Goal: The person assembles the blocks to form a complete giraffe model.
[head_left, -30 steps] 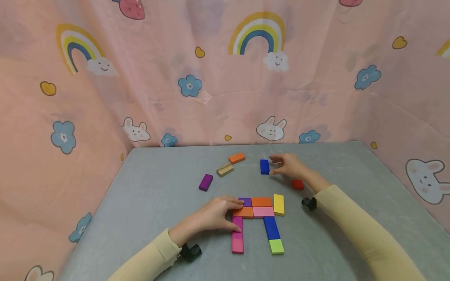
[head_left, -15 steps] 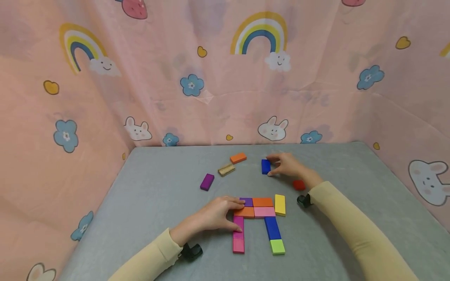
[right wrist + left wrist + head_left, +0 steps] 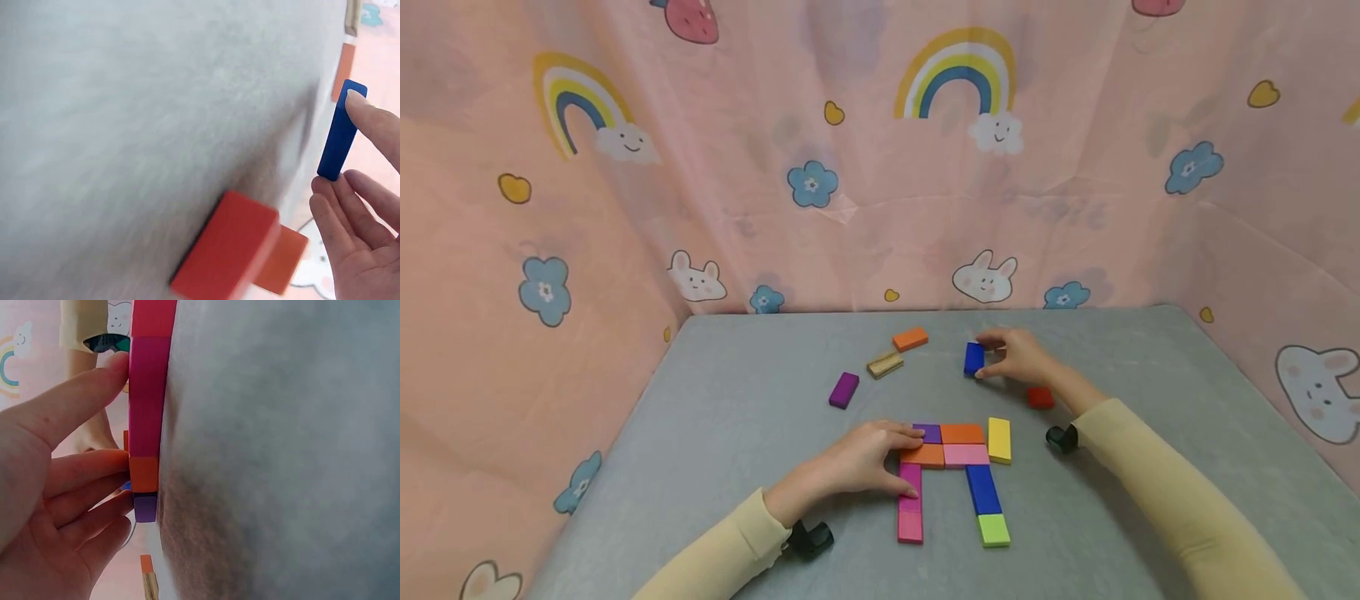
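Two hands (image 3: 868, 457), two blue blocks (image 3: 972, 360), one in the right

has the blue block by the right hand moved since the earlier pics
Yes, slightly: in the head view, the blue block held by the right hand has shifted to the right, widening its gap from the loose orange block.
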Tool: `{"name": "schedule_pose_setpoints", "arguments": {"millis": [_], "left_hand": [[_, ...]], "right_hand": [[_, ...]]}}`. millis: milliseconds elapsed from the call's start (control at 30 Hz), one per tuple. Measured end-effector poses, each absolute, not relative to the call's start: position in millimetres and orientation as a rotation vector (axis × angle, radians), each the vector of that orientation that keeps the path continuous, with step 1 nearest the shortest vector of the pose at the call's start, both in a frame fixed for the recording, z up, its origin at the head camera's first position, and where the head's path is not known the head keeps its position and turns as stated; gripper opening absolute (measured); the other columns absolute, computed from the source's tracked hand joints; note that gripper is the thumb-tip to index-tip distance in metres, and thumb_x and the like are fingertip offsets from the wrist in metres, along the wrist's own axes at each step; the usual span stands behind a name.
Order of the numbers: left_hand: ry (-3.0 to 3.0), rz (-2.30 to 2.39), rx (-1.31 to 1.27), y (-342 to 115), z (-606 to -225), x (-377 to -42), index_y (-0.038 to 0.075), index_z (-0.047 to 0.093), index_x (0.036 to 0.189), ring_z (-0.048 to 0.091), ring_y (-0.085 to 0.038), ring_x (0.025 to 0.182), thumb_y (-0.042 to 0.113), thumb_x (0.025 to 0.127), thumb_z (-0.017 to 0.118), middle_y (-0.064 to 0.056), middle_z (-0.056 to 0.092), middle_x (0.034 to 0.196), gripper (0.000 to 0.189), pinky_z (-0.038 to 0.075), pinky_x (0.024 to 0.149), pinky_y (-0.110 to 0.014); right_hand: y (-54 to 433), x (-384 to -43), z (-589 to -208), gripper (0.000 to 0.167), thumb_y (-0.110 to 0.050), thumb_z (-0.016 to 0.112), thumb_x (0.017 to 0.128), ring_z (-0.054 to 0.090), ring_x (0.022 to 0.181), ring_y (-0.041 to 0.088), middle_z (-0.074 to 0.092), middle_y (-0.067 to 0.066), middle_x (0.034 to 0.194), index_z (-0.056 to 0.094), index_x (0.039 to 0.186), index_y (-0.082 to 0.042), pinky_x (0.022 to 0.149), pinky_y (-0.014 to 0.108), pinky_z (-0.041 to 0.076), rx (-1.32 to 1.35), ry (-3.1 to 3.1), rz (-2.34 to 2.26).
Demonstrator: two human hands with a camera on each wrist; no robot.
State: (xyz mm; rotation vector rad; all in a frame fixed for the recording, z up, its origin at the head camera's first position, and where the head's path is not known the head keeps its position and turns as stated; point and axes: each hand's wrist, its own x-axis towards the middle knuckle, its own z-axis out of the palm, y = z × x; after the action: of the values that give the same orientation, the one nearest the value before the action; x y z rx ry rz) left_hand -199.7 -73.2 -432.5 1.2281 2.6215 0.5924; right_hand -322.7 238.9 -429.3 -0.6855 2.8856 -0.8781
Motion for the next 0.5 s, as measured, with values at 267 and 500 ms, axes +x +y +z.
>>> {"name": "schedule_pose_setpoints", "arguments": {"millis": [267, 500], "left_hand": [[2.630, 0.611, 1.221, -72.5, -431.9, -198.6, 0.015, 0.059, 0.131, 0.047, -0.015, 0.130, 0.047, 0.077, 0.075, 0.005, 0.053, 0.138, 0.064, 0.040, 0.106, -0.034], [2.630, 0.603, 1.230, -72.0, -433.7, -198.8, 0.014, 0.060, 0.130, 0.047, -0.015, 0.129, 0.048, 0.077, 0.075, 0.006, 0.054, 0.138, 0.064, 0.041, 0.106, -0.033]], "right_hand": [[255.8, -297.0, -420.6, 0.065, -0.022, 0.082, 0.073, 0.061, 0.107, 0.037, 0.061, 0.024, 0.122, 0.056, 0.126, 0.006, 0.090, 0.048, 0.050, -0.765, 2.949, -0.801], [267.5, -276.3, -419.7, 0.065, -0.030, 0.082, 0.073, 0.063, 0.101, 0.034, 0.064, 0.021, 0.118, 0.059, 0.123, 0.004, 0.086, 0.047, 0.052, -0.758, 2.970, -0.695]]}}
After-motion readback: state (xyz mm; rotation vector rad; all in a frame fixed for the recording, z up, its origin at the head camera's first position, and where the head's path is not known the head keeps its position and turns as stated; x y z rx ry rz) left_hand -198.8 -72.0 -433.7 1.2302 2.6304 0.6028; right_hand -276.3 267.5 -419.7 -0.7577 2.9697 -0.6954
